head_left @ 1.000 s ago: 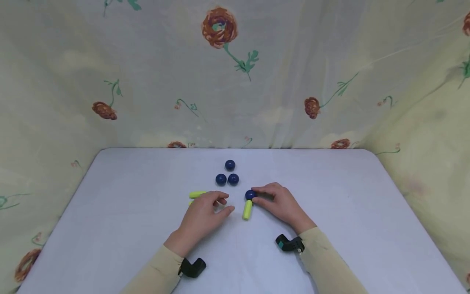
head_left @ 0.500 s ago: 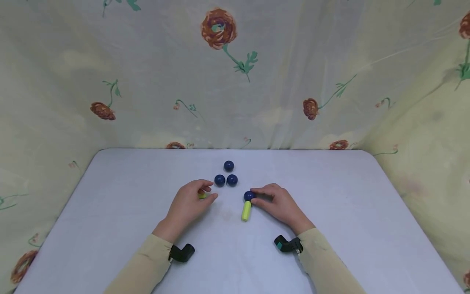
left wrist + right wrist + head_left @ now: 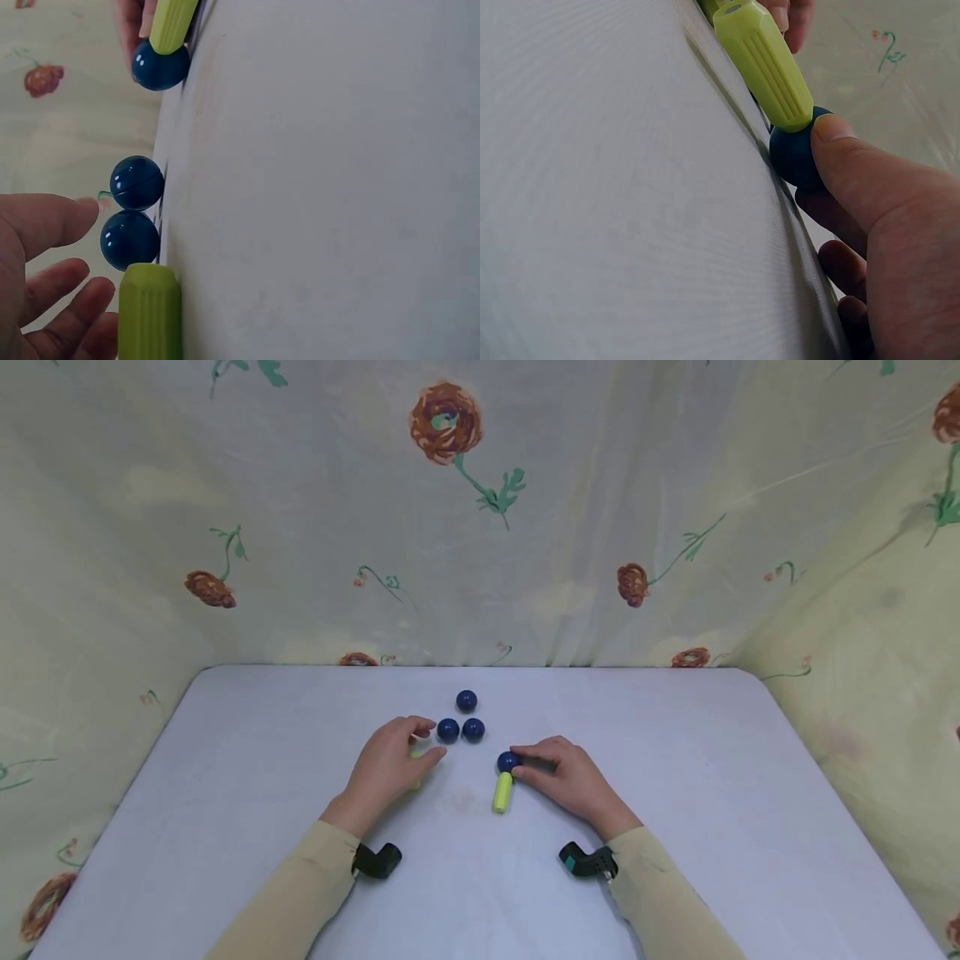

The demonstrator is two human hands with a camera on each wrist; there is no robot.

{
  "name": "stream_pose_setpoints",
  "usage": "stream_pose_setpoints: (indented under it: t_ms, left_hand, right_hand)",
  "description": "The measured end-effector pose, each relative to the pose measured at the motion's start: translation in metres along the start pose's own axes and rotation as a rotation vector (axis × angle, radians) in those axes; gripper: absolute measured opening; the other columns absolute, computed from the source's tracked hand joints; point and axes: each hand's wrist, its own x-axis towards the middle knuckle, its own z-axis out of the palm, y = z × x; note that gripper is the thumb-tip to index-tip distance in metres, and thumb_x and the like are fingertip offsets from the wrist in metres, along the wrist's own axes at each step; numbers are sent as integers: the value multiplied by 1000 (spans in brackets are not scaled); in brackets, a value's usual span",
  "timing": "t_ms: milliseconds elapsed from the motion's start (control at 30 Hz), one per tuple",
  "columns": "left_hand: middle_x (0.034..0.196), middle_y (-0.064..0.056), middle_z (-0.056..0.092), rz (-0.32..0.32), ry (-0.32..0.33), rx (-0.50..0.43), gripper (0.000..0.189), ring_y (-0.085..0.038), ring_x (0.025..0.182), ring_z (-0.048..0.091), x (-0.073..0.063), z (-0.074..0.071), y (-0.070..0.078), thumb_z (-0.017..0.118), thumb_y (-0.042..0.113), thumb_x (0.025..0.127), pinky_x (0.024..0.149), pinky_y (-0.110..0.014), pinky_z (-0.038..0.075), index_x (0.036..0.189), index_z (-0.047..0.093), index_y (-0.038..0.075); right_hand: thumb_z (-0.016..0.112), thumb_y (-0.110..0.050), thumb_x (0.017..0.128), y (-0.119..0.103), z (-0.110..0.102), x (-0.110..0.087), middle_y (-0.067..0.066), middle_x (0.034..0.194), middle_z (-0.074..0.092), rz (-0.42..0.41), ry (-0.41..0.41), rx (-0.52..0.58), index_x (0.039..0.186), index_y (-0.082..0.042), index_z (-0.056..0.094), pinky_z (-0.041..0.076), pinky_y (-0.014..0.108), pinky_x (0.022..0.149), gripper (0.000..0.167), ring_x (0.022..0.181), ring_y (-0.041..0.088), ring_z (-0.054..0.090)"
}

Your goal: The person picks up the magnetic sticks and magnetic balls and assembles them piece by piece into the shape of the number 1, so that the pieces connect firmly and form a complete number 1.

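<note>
The right grip [image 3: 573,777] pinched a ball [image 3: 507,762] at the far end of a rod [image 3: 502,793], seemingly to keep the two aligned, while the left grip [image 3: 386,764] spread loosely beside another rod [image 3: 150,311], left of three balls [image 3: 473,730] on the worktop [image 3: 675,760].

The head view is looking forward and down over the flat white tabletop [image 3: 750,810]; nearer, both wrist views are skimming it, sharing a lime-green ribbed cylinder [image 3: 765,67] near the top.
</note>
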Motion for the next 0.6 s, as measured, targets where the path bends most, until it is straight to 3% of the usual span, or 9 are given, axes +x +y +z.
stream_pose_setpoints:
  t_ms: [400, 600]
  left_hand:
    - [122, -4, 63, -115, -65, 62, 52, -23, 105, 57, 20, 6, 6, 74, 41, 88, 91, -40, 48, 131, 61, 14]
    - [124, -4, 63, -158, -94, -1, 53, -24, 111, 57, 27, 8, 5, 74, 42, 88, 94, -43, 47, 132, 60, 16]
  right_hand:
    - [68, -52, 89, 2, 0, -1, -13, 110, 66, 1, -5, -11, 124, -30, 70, 48, 38, 91, 41, 104, 9, 57]
    - [68, -52, 89, 2, 0, -1, -14, 110, 66, 11, -10, -7, 126, -31, 69, 47, 38, 91, 42, 104, 8, 57]
